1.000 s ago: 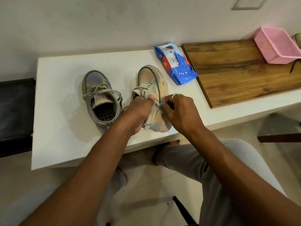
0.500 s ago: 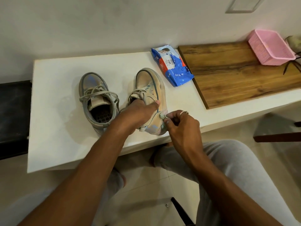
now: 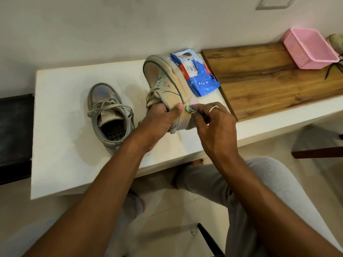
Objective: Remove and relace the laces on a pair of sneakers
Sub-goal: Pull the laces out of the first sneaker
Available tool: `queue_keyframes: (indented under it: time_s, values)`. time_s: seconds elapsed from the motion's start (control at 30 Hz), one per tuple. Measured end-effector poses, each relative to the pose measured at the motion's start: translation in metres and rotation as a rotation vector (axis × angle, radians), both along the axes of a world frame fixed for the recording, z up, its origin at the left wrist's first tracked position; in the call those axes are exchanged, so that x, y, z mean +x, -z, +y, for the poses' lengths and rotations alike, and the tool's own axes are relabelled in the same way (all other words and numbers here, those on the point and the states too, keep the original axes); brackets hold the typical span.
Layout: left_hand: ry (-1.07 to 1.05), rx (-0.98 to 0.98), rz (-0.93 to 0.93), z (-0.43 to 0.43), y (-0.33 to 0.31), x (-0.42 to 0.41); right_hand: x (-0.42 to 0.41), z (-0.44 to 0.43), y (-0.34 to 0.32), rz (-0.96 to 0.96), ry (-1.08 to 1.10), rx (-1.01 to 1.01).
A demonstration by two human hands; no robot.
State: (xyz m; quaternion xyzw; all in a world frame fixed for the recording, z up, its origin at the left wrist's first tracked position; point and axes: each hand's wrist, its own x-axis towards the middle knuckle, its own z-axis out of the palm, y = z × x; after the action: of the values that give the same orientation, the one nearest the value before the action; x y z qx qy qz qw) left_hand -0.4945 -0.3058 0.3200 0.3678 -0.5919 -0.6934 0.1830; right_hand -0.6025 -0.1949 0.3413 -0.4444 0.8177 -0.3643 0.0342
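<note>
**Beige sneaker gripped on its side over the white table**

Nearest me is the pale tiled floor (image 3: pixel 176 210). The person's legs in grey trousers (image 3: pixel 269 191) fold below the table's front edge. Both bare forearms reach up from the bottom of my view.

The left hand (image 3: pixel 159 125) grips the heel end of the beige sneaker with grey piping (image 3: pixel 167 84). Its fingers wrap round the far side, mostly out of my sight, and the thumb presses flat on the shoe's flank. The shoe is tipped over, with its sole to the right and its toe pointing away toward the wall. I cannot tell whether its heel touches the surface.

Just beside that thumb is the right hand (image 3: pixel 213 127), which wears a silver ring (image 3: pixel 213 109). It pinches a short grey lace end (image 3: pixel 187 109) between thumb and forefinger, close against the shoe's side.

The white table (image 3: pixel 65 145) has a matt, faintly blotched top. The grey sneaker with a shiny toe (image 3: pixel 109 115) stands upright on it, left of the held shoe and apart from it. Its pale laces lie loose across the open mouth.

Beyond the beige toe lies a blue plastic pack (image 3: pixel 200 78), partly hidden by the shoe. To the right, a brown wooden board (image 3: pixel 269 76) lies on the white top and carries a pink plastic basket (image 3: pixel 310 49) at its far end. A black surface (image 3: pixel 14 136) sits lower at the left. An off-white wall (image 3: pixel 111 25) closes the back.
</note>
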Motion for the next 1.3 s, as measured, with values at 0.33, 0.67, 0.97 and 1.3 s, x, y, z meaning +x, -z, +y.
queue_keyframes:
  time_s: [0.33,0.67,0.97,1.3]
  values:
    - [-0.135,0.349,0.386,0.005,-0.014,-0.003,0.011,-0.008,-0.001,0.079,-0.132,-0.146]
    - [-0.2,0.423,0.429,0.003,-0.016,-0.003,0.006,-0.012,0.001,0.121,-0.169,-0.176]
    - [-0.231,0.429,0.439,-0.002,-0.017,-0.002,0.01,-0.011,0.003,0.133,-0.202,-0.207]
    - [-0.271,0.5,0.496,-0.007,-0.016,-0.001,0.01,-0.014,0.003,0.153,-0.197,-0.244]
